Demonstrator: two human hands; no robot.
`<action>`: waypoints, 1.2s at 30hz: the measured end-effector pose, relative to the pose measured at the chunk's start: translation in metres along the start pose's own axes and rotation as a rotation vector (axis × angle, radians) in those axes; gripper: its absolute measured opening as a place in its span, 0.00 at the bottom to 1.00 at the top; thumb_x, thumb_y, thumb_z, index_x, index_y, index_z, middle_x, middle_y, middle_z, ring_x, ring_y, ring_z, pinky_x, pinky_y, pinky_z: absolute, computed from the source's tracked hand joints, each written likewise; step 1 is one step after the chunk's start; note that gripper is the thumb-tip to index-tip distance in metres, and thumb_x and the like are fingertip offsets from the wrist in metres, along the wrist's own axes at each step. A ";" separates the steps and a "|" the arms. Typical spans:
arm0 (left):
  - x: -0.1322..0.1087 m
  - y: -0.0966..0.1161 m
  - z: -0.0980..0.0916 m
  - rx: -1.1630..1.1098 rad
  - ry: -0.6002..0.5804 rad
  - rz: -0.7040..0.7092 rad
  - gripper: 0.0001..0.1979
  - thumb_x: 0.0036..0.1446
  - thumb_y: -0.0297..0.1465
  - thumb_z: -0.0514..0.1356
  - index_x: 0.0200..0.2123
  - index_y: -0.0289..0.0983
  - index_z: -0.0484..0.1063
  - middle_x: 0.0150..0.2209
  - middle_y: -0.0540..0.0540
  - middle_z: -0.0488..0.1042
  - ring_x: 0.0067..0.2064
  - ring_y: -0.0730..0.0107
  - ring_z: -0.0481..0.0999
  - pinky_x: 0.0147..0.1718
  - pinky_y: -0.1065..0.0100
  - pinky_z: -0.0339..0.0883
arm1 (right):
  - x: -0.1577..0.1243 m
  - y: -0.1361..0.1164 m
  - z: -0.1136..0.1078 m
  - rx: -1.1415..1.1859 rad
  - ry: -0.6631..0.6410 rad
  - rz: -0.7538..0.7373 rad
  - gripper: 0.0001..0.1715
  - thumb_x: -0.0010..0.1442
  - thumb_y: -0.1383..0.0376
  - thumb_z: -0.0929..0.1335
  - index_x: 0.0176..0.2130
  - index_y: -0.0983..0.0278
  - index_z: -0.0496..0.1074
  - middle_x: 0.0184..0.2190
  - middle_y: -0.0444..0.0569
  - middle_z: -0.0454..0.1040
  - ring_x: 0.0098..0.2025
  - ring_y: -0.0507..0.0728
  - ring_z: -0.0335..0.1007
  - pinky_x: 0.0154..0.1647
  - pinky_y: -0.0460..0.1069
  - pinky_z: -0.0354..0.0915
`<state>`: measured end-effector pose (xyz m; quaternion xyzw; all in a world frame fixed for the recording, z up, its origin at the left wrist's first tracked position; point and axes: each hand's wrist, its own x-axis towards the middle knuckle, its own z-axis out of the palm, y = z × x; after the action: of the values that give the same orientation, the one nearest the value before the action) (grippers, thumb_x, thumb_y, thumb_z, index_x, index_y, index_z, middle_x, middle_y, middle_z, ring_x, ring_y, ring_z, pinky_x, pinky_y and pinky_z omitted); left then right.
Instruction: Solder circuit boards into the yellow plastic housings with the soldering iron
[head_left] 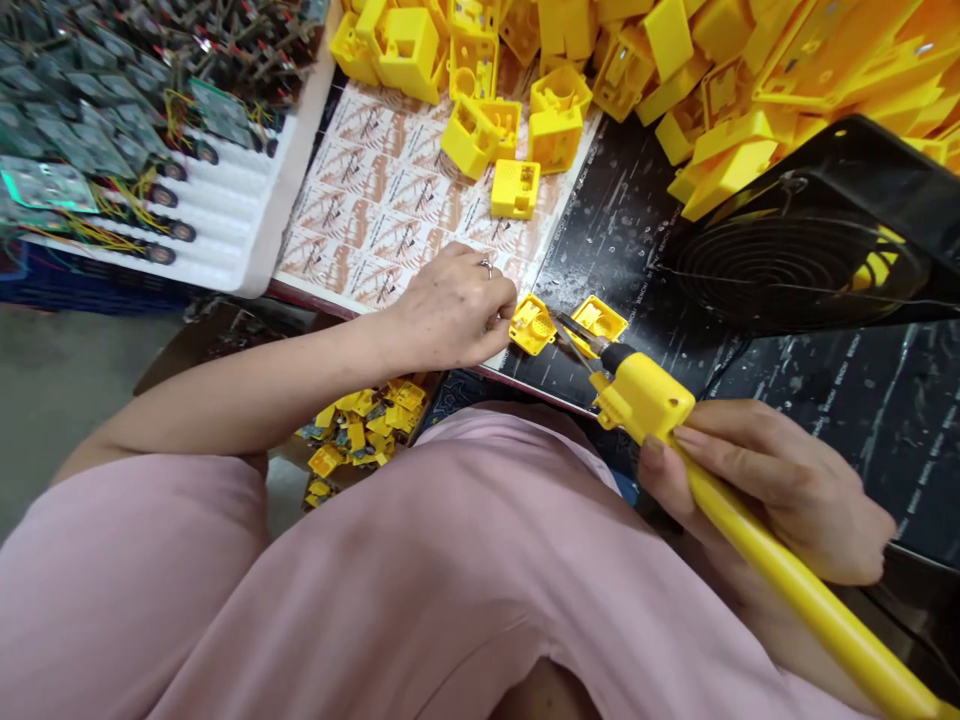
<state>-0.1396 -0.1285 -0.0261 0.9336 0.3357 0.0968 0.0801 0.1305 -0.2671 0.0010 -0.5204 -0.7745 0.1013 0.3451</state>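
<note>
My right hand (780, 480) is closed around the yellow handle of a soldering iron (652, 395), which has a black collar and a metal tip pointing left. The tip reaches a small open yellow plastic housing (532, 325) near the table's front edge. Against that housing's left side, my left hand (457, 305) has its fingers curled and pressed together, gripping its edge; the fingertips are partly hidden. A second open housing (600, 320) lies just to the right, partly behind the iron's tip.
A black fan (795, 240) stands at the right. Yellow housings (667, 60) are heaped at the back, with several on the printed sheet (352, 210). At the left, a white foam tray (225, 220) holds wired circuit boards (217, 110). Below the table is a box of yellow parts (367, 430).
</note>
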 end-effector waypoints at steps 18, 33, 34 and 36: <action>0.014 -0.005 -0.007 -0.258 -0.108 -0.167 0.15 0.62 0.35 0.55 0.40 0.36 0.80 0.32 0.47 0.80 0.34 0.66 0.78 0.37 0.66 0.67 | -0.006 -0.002 0.012 0.133 0.239 0.079 0.21 0.59 0.74 0.77 0.47 0.53 0.76 0.35 0.40 0.82 0.31 0.56 0.80 0.26 0.51 0.74; 0.027 0.002 -0.006 -0.075 -0.161 -0.152 0.15 0.58 0.33 0.55 0.38 0.36 0.82 0.27 0.46 0.78 0.33 0.61 0.79 0.35 0.64 0.66 | 0.014 0.005 0.021 0.001 0.166 -0.209 0.16 0.62 0.69 0.79 0.39 0.60 0.69 0.28 0.42 0.79 0.27 0.51 0.77 0.20 0.45 0.65; 0.027 0.002 -0.006 -0.075 -0.162 -0.144 0.15 0.58 0.33 0.55 0.38 0.36 0.82 0.27 0.46 0.78 0.33 0.62 0.79 0.35 0.65 0.65 | 0.014 0.004 0.020 -0.001 0.149 -0.207 0.16 0.61 0.69 0.79 0.39 0.60 0.69 0.28 0.41 0.79 0.27 0.51 0.77 0.20 0.44 0.65; 0.028 0.002 -0.006 -0.079 -0.166 -0.134 0.15 0.58 0.33 0.56 0.37 0.37 0.82 0.27 0.46 0.78 0.33 0.62 0.79 0.35 0.65 0.66 | 0.015 0.004 0.016 0.020 0.135 -0.174 0.15 0.61 0.71 0.78 0.39 0.60 0.70 0.28 0.41 0.79 0.28 0.51 0.78 0.22 0.44 0.68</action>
<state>-0.1184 -0.1116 -0.0158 0.9099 0.3855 0.0266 0.1507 0.1201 -0.2490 -0.0071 -0.4532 -0.7907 0.0433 0.4093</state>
